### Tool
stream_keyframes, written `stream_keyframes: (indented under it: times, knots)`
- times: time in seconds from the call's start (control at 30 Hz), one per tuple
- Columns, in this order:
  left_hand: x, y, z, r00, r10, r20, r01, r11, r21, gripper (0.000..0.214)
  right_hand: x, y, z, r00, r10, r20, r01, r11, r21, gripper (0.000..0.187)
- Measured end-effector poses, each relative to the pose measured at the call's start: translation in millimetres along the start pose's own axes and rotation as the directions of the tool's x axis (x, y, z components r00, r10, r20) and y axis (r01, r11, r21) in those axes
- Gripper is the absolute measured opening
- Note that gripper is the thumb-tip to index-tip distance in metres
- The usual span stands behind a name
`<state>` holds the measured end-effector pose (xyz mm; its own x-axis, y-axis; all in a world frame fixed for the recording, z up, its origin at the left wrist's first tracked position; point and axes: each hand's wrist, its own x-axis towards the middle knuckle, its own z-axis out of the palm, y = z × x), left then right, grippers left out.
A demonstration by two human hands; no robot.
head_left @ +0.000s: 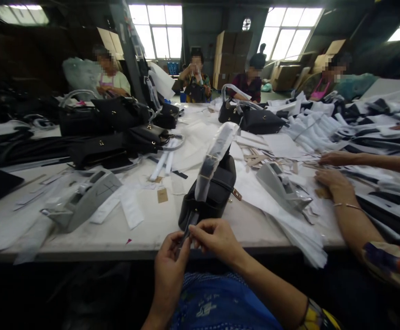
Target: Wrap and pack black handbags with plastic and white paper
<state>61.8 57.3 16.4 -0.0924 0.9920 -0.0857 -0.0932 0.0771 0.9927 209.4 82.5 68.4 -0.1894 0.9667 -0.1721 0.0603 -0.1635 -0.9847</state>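
Note:
A small black handbag (210, 195) stands at the near edge of the white table (145, 229), its handle (216, 153) wrapped in clear plastic and arching upward. My left hand (170, 262) and my right hand (215, 238) meet just below the bag's near end. Both pinch the lower end of the wrapped handle strap (187, 230) between fingers and thumbs.
Grey tape dispensers sit to the left (83, 201) and right (282, 185). Paper strips and tags litter the table. More black handbags (117, 133) lie at the back left. A co-worker's hands (333, 169) rest at the right. Several people sit across the table.

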Motion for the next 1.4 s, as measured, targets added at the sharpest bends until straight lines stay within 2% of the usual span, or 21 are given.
stream_keyframes:
  times: [0.1, 0.17, 0.23, 0.3, 0.37, 0.4, 0.53, 0.6, 0.8, 0.93, 1.07, 1.2, 1.27, 1.33, 1.4]
  knots:
    - [-0.7, 1.6, -0.7, 1.0, -0.007, 0.003, 0.007, 0.999, -0.038, 0.032, 9.5, 3.6, 0.7, 0.999, 0.031, -0.031, -0.036, 0.987, -0.156, 0.045]
    - [-2.8, 5.9, -0.2, 0.996, -0.084, 0.039, 0.088, 0.991, -0.098, 0.035, 11.0, 8.2, -3.7, 0.999, 0.043, -0.032, -0.048, 0.979, -0.196, 0.044]
    - [-5.5, 11.2, 0.2, 0.973, -0.209, 0.097, 0.223, 0.961, -0.163, 0.043, 10.2, 14.4, -9.5, 0.999, 0.037, 0.024, -0.033, 0.991, -0.131, 0.038]
    - [-7.4, 14.2, -0.4, 0.936, -0.312, 0.165, 0.344, 0.912, -0.222, 0.048, 8.2, 20.7, -14.6, 0.99, -0.017, 0.137, 0.02, 1.0, -0.021, 0.033]
    - [-7.4, 12.5, -1.9, 0.912, -0.354, 0.209, 0.401, 0.877, -0.264, 0.049, 5.9, 25.0, -16.7, 0.973, -0.081, 0.218, 0.073, 0.996, 0.049, 0.03]
    - [-6.6, 9.8, -2.9, 0.905, -0.367, 0.218, 0.417, 0.868, -0.269, 0.05, 4.8, 25.8, -16.1, 0.97, -0.1, 0.22, 0.09, 0.994, 0.055, 0.028]
    - [-1.3, -3.6, -5.0, 0.893, -0.398, 0.212, 0.439, 0.875, -0.206, 0.058, 1.0, 22.6, -4.1, 0.985, -0.158, 0.075, 0.161, 0.986, -0.034, 0.021]
    - [0.2, -5.5, -4.7, 0.9, -0.39, 0.195, 0.422, 0.891, -0.167, 0.059, -0.2, 20.4, 3.1, 0.982, -0.191, 0.011, 0.191, 0.977, -0.097, 0.022]
    - [-5.2, 11.2, -1.0, 0.918, -0.368, 0.149, 0.387, 0.913, -0.13, 0.054, -2.0, 20.3, 12.5, 0.964, -0.249, -0.096, 0.221, 0.947, -0.232, 0.022]
    - [-13.6, 18.5, 4.7, 0.893, -0.392, 0.222, 0.428, 0.892, -0.143, 0.049, -0.2, 18.0, 14.1, 0.98, -0.152, -0.13, 0.128, 0.977, -0.173, 0.02]
    - [-16.6, 18.3, 8.8, 0.896, -0.391, 0.21, 0.426, 0.891, -0.158, 0.047, 5.2, 16.0, 13.1, 0.987, -0.095, -0.129, 0.075, 0.985, -0.154, 0.017]
    - [-13.7, 18.8, 8.5, 0.916, -0.366, 0.165, 0.393, 0.903, -0.176, 0.048, 6.4, 13.6, 3.5, 0.99, -0.141, -0.015, 0.136, 0.973, -0.185, 0.023]
    - [-12.6, 19.8, 7.8, 0.929, -0.339, 0.147, 0.363, 0.914, -0.184, 0.046, 3.1, 11.0, -4.1, 0.99, -0.112, 0.08, 0.12, 0.987, -0.106, 0.023]
    - [-12.7, 20.4, 7.4, 0.938, -0.315, 0.144, 0.338, 0.923, -0.186, 0.043, -2.0, 8.1, -10.4, 0.983, -0.032, 0.18, 0.024, 0.999, 0.044, 0.028]
    - [-13.7, 19.9, 7.7, 0.944, -0.299, 0.14, 0.322, 0.927, -0.19, 0.042, -6.9, 5.8, -12.2, 0.96, 0.042, 0.278, -0.106, 0.97, 0.217, 0.039]
